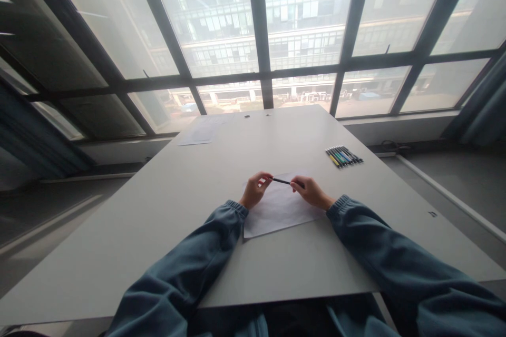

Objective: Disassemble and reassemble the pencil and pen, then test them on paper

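Note:
A thin dark pen [281,181] spans the gap between my two hands, just above a white sheet of paper [284,213]. My left hand [256,188] pinches one end of it between thumb and fingertips. At the other end, my right hand [310,190] is closed around the pen, fingers curled. The paper lies on the white table under both hands, its near edge at a slight angle. Whether the pen wears a cap cannot be made out.
A row of several pens [343,157] in mixed colours lies on the white table [158,231], right of the paper. More paper [196,136] rests at the far left. A small dark mark [432,214] is near the right edge. Windows [302,52] stand behind the table.

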### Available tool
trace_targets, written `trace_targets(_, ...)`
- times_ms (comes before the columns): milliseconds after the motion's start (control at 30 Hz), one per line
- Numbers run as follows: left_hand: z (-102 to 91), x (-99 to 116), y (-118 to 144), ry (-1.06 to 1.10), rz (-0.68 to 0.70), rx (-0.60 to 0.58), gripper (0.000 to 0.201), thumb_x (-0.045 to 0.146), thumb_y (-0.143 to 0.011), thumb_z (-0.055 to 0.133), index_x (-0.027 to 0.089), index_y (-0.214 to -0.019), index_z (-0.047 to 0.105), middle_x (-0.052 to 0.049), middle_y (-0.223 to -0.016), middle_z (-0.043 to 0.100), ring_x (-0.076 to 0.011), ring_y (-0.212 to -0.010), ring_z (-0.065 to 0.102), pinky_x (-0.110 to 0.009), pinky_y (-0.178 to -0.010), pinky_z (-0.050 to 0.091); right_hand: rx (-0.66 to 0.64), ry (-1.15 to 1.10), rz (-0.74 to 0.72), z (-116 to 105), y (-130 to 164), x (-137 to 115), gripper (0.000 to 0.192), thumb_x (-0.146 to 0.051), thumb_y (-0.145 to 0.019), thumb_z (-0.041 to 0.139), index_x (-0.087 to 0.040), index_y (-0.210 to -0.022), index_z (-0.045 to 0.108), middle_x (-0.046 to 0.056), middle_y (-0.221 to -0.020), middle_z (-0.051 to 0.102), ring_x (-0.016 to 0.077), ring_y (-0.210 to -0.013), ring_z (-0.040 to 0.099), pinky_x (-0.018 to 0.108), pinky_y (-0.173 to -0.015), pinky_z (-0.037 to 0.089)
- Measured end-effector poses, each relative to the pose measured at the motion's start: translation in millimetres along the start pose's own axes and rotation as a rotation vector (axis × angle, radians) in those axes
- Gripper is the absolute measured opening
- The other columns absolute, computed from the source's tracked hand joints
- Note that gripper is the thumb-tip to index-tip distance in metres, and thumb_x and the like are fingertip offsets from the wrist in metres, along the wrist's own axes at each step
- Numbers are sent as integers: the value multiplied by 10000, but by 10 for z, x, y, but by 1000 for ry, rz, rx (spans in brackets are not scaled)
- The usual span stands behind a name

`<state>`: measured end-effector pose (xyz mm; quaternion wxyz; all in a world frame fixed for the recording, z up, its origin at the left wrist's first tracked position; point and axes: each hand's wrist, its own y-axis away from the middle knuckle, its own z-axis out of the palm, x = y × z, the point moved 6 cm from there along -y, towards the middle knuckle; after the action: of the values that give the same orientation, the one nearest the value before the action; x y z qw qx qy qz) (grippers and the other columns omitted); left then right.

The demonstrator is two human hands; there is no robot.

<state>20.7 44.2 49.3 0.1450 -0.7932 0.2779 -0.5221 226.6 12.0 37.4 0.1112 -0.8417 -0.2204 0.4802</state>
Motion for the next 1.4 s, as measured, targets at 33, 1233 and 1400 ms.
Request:
trace_targets(33,1,22,1,4,5,-5,199,368,-907,612,192,-965,684,-66,-953,703,-175,-856,645,-255,-659,493,5,-2,1,0,-1,7,263,-336,-932,544,-177,-742,634,-3,-658,633,130,-594,514,245,-594,370)
trace_targets(1233,-41,6,-16,-123,-34,31,329,451,-922,575,165,-800,681,-34,-737,712,-156,-680,641,-269,-651,493,-21,47,2,2,-1,-22,258,-322,-936,540,-172,-751,641,-2,-665,643,129,-599,529,242,-604,374)
trace_targets(1400,-30,-13,-12,-109,-25,42,252,414,-905,609,177,-870,688,-49,-828,733,-173,-759,666,-281,-662,517,-17,49,9,-7,-1,-30,283,-339,-937,533,-174,-731,635,-6,-634,619,127,-574,498,248,-585,360)
